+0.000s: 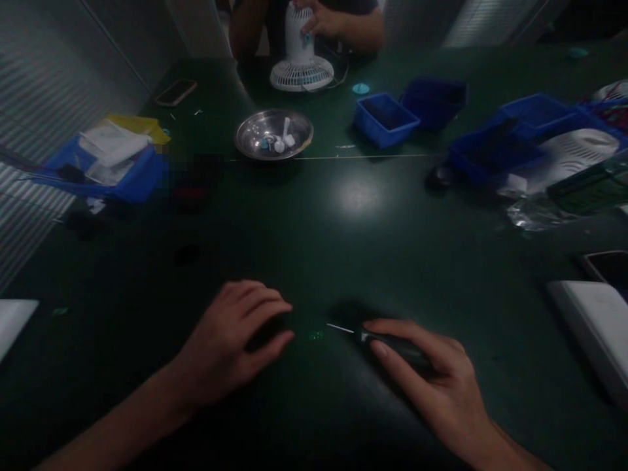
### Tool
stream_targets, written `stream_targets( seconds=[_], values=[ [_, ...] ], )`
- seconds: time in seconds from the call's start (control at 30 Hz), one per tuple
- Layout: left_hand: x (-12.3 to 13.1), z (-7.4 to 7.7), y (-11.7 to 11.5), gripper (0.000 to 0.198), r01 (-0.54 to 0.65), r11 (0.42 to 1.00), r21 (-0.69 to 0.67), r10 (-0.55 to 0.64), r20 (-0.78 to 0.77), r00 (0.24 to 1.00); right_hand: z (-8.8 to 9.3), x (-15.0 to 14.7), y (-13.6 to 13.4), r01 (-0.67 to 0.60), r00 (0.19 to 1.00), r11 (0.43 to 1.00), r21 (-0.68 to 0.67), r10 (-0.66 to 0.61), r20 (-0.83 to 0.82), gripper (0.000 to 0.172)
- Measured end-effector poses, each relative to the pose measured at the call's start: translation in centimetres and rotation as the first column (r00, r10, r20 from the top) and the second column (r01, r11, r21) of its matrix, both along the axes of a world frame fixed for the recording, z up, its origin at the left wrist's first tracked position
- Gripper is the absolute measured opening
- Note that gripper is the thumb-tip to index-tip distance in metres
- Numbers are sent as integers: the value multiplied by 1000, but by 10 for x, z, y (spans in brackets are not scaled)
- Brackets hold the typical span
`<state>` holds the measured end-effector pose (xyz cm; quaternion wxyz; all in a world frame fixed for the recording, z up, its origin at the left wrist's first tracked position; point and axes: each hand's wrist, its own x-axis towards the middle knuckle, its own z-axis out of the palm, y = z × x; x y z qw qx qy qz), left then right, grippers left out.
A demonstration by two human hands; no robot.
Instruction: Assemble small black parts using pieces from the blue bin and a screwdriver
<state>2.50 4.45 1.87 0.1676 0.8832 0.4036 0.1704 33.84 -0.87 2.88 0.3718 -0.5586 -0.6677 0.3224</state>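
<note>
My right hand (432,373) is wrapped round the dark handle of a screwdriver (392,343), whose thin metal shaft points left. Just beyond the shaft's tip, a small green piece (316,335) lies on the dark green table (314,242). To the left of that piece is my left hand (240,330), its thumb and fingers apart with nothing visible between them. Neither hand touches the green piece.
Across the table a person holds a white fan (301,59). A metal bowl (273,135) contains small parts. Blue bins (385,121) stand at the back right, a filled blue bin (142,173) at left, and a white box (596,327) at right.
</note>
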Motion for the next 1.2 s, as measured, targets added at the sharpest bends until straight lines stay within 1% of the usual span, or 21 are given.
stream_targets(
  seconds=[0.03,0.07,0.17,0.3,0.53,0.6,0.7,0.77,0.83,0.9,0.97,1.0,1.03,1.07,1.13,1.2],
  values=[
    [11,-2,-7,31,45,998,-43,-43,48,998,0,0,0,-2,1000,1000,-1,2,-2,15],
    [20,-4,-13,32,51,996,-75,-45,79,996,0,0,0,-3,1000,1000,-2,2,-3,15],
    [31,-10,-19,28,27,994,-110,-10,148,989,0,0,0,-4,1000,1000,-3,4,1,14],
    [31,-14,-16,24,38,995,-88,-22,175,984,0,-1,0,-10,1000,1000,-5,10,14,14],
    [36,-14,-21,16,51,998,-31,-44,196,980,-1,-6,0,-25,1000,1000,5,25,12,14],
    [36,-14,-22,12,55,997,-54,-42,215,976,-1,-7,0,-20,1000,1000,7,20,17,14],
    [39,-14,-23,8,38,991,-129,-9,224,975,-2,-7,0,-17,1000,1000,10,16,21,14],
    [41,-14,-23,7,27,984,-175,11,212,977,-2,-6,0,-21,1000,1000,8,21,21,14],
    [38,-13,-20,7,29,982,-188,10,207,978,-2,-6,-1,-24,999,1000,-1,24,23,15],
    [27,-12,-12,8,22,987,-158,10,198,980,-3,-4,-2,-16,1000,1000,-10,16,19,16],
    [4,-8,2,11,-48,996,-81,62,175,983,-3,-3,-4,-6,1000,1000,-20,6,13,16],
    [-11,-6,10,12,-131,990,-46,136,142,981,-3,-2,-4,-5,1000,1000,-25,6,10,16],
    [-28,-4,19,11,-232,973,12,229,129,965,-3,-1,-4,-8,1000,1000,-28,8,7,16],
    [-45,-1,27,12,-322,945,61,314,114,943,-3,0,-4,-14,1000,999,-29,14,3,17],
    [-78,4,42,13,-493,860,131,483,106,869,-3,1,-4,-25,1000,999,-26,24,-6,16],
    [-103,7,51,19,-601,786,143,599,62,798,-3,3,-3,-28,1000,999,-15,28,-13,16]
  ],
)
